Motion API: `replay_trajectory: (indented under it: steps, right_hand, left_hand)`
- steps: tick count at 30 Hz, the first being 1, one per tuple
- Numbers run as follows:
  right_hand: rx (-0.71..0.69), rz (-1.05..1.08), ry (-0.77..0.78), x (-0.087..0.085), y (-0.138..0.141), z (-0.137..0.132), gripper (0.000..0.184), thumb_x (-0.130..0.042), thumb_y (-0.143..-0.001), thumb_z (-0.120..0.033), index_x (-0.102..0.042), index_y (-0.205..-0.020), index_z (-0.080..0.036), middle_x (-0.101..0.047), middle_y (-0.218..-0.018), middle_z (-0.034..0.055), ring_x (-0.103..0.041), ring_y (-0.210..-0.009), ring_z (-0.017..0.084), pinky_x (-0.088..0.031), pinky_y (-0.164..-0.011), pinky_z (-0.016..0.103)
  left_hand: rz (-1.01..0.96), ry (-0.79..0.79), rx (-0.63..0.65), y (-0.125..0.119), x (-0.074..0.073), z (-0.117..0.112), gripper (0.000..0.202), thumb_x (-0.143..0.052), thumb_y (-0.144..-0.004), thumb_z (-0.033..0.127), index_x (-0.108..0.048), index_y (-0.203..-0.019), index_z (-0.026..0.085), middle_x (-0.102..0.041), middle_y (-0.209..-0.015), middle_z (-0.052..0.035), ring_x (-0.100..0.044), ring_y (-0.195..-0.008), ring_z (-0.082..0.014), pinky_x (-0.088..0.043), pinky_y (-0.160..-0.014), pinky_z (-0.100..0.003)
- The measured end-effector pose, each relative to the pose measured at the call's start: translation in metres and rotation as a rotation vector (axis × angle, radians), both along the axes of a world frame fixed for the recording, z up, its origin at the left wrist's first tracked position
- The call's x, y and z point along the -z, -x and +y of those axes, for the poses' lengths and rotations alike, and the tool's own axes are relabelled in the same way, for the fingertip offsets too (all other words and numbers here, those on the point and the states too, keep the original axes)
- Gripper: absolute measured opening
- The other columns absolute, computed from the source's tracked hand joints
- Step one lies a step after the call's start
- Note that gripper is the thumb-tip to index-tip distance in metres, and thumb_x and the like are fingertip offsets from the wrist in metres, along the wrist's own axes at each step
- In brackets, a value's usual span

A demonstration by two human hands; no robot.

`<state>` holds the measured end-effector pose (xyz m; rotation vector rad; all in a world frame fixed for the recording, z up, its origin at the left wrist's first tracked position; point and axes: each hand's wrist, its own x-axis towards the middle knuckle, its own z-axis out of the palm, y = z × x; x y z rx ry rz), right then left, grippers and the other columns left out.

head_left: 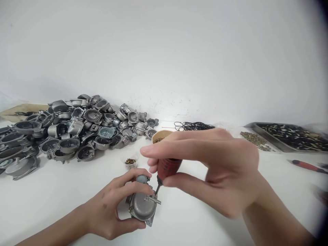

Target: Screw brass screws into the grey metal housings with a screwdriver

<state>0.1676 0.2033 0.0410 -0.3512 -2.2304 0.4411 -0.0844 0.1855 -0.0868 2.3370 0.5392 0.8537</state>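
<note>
A grey metal carburetor (143, 206) rests low in the middle of the view, its domed cover facing up. My left hand (112, 201) is closed around it, fingers over the top edge and thumb at the lower side. A brass-coloured screw (130, 209) sits at the cover's left edge. My right hand (217, 167) grips the red handle of a screwdriver (167, 169) between thumb and fingers. The screwdriver's shaft points down to the carburetor's right edge, close to a small metal spout (156, 201); its tip is partly hidden.
Grey metal carburetor parts (69, 143) are heaped at left. Behind my hands stand a small clear cup of brass screws (130, 162) and a yellowish bowl (155, 136). Black rubber rings (193, 126), loose small parts (257, 140), a metal tray (275, 141) and a red-handled tool (307, 166) lie toward the right.
</note>
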Motion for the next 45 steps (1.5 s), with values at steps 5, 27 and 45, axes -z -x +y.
replay_trajectory:
  steps: [5, 27, 45]
  right_hand:
    - [0.047, -0.001, -0.064, 0.0021, -0.0003, 0.0004, 0.038, -0.061, -0.099, -0.020, -0.061, -0.137, -0.024, -0.068, -0.101, 0.0030, -0.067, -0.077, 0.009, -0.062, -0.075, 0.026]
    - [-0.041, 0.106, -0.042, 0.0071, 0.0020, 0.0055, 0.039, -0.069, -0.094, -0.026, -0.063, -0.132, -0.021, -0.070, -0.098, 0.0041, -0.068, -0.076, 0.012, -0.062, -0.073, 0.028]
    - [-0.030, 0.113, 0.038, -0.0004, 0.0017, 0.0025, 0.028, -0.065, -0.095, -0.018, -0.069, -0.123, -0.020, -0.069, -0.112, 0.0067, -0.069, -0.078, 0.010, -0.064, -0.074, 0.027]
  left_hand:
    - [-0.030, -0.001, 0.006, -0.0001, 0.0020, 0.0007, 0.060, -0.078, -0.085, 0.034, -0.051, -0.138, 0.028, -0.047, -0.145, -0.0139, -0.059, -0.126, -0.0293, -0.057, -0.102, -0.037]
    - [-0.031, -0.013, 0.012, -0.0014, -0.0008, 0.0008, 0.059, -0.078, -0.085, 0.037, -0.051, -0.137, 0.028, -0.048, -0.143, -0.0143, -0.060, -0.123, -0.0293, -0.058, -0.099, -0.037]
    - [-0.013, -0.017, -0.008, 0.0008, 0.0018, 0.0005, 0.059, -0.079, -0.084, 0.035, -0.053, -0.136, 0.028, -0.047, -0.146, -0.0155, -0.062, -0.121, -0.0305, -0.058, -0.099, -0.037]
